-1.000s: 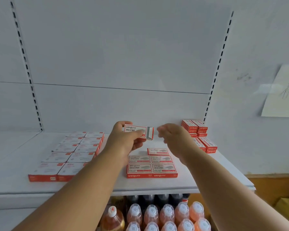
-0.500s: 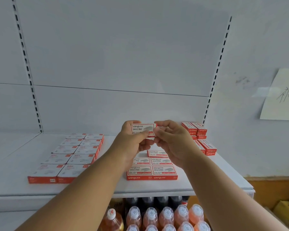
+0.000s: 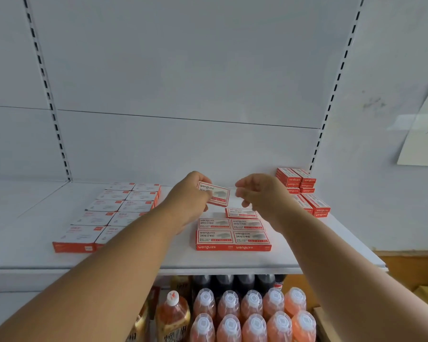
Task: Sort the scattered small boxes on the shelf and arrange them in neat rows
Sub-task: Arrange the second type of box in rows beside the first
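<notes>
White shelf [image 3: 35, 253] and pegged back panel frame the work. The left hand [image 3: 190, 201] pinches a small staple box [image 3: 215, 195] by its left end, label up, above the middle block of boxes [image 3: 232, 233] near the front edge. It looks light, stiff cardboard, best gripped across its short sides. The right hand [image 3: 257, 196] is beside it with fingers loosely curled, empty. Half a second ago both hands held the box; now the right has let go and the box tilts downward.

White slotted back panel [image 3: 183, 70] — paper sheet [image 3: 423, 139] on the wall.
</notes>
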